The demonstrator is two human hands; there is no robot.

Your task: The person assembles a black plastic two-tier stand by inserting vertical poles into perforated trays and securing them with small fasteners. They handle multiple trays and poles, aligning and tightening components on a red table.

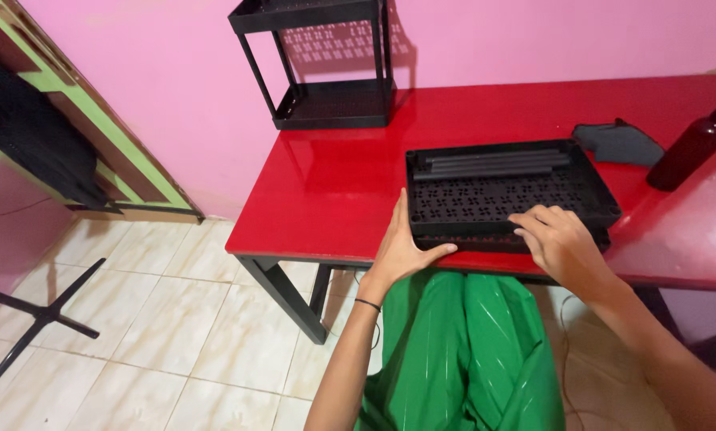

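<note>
Both hands rest open on the black perforated tray [510, 199]: left [402, 247] flat against its corner, right [561, 239] fingers curled on its front rim.

The black rack [326, 64] against the pink wall is cut off by the top edge, so its upper tier shows only in part. The dark bottle [693, 148] loses its neck at the right edge, where the red bench [334, 191] also runs out of view. Under the perforated black tray [502, 195] a second tray [470, 242] shows only as a thin front edge. The right hand [561, 243] covers the tray's near rim, so whether its fingers close a grip there cannot be told. The left hand [402, 251] hides the tray's left corner. The black stand [39, 315] on the floor is cropped at the left.
</note>
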